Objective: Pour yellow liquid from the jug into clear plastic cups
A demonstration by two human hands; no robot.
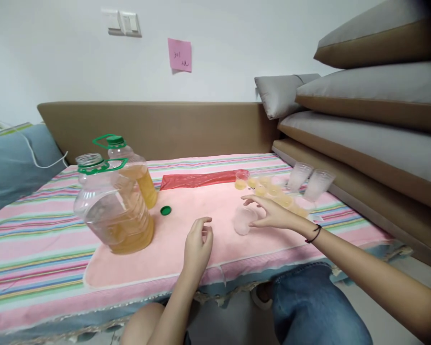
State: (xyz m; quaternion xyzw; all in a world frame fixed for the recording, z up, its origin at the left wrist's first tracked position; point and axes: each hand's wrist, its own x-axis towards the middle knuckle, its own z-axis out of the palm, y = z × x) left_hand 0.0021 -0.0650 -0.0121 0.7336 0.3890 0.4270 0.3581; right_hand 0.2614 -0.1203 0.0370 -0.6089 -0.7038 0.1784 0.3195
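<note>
My right hand [273, 213] reaches over the mat from the right, thumb and fingers spread apart. At its fingertips is an empty clear plastic cup [241, 221]; whether the thumb touches it I cannot tell. My left hand [197, 242] hovers above the near part of the mat, fingers loosely bent and apart, holding nothing. Several cups with yellow liquid [273, 189] stand in a group behind my right hand. To the left is a large open plastic jug [129, 230], partly filled with yellow liquid. Its green cap [165, 210] lies on the mat.
Behind the open jug stands a second jug [148, 189] with its green cap on. A red plastic bag [201, 179] lies along the back of the pink mat [136, 273]. Two stacks of cups [318, 186] lean at the right, beside piled cushions [373, 134].
</note>
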